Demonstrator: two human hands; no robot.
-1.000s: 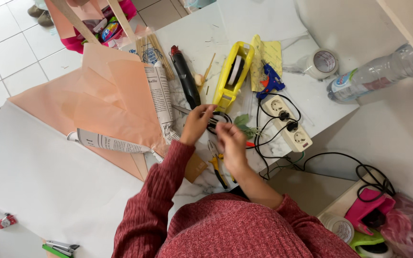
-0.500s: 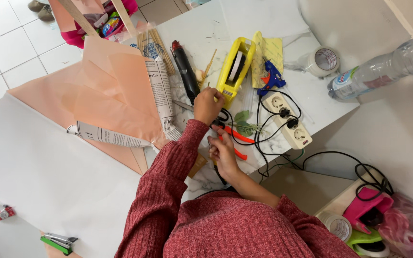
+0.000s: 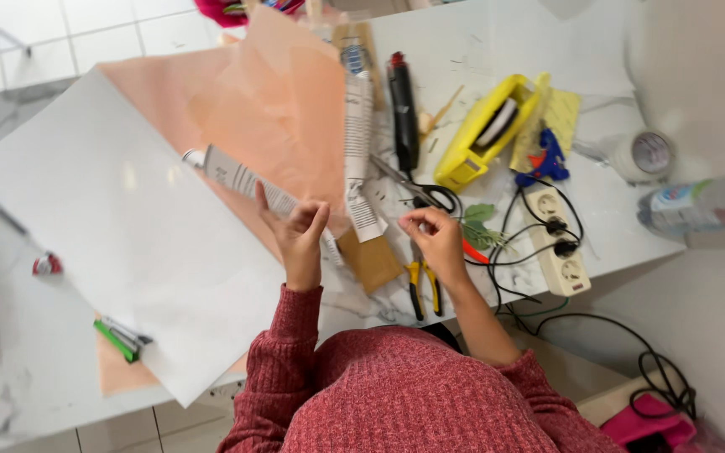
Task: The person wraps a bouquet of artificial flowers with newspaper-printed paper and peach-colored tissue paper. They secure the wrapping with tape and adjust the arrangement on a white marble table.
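A white marble-patterned worktable (image 3: 480,33) fills the view from above, with pale floor tiles showing at the upper left. A person in a red knitted sweater (image 3: 396,394) leans over the near edge.

A large white sheet of paper (image 3: 119,226) lies across the left half of the table, partly over a peach-coloured sheet of tissue paper (image 3: 279,101). A rolled strip of printed paper (image 3: 249,184) lies along their meeting edge, and a second printed strip (image 3: 358,151) runs down the peach sheet's right side.

The left hand (image 3: 297,235) is raised at the edge of the peach sheet, fingers loosely curled upward and slightly parted, thumb out; it touches or nearly touches the end of the rolled strip, but whether it grips anything cannot be told. The right hand (image 3: 434,237) hovers just right of it, fingertips drawn together as if pinching something too small to make out.

Just below and between the hands lie a small brown card (image 3: 371,264) and yellow-handled pliers (image 3: 424,288). Black-handled scissors (image 3: 417,189) lie just above the right hand. Further right sit a yellow tape dispenser (image 3: 480,134), a white power strip (image 3: 560,247) with black cables, a roll of tape (image 3: 644,155) and a plastic bottle (image 3: 702,205). A green stapler (image 3: 119,337) rests at the white sheet's lower left.
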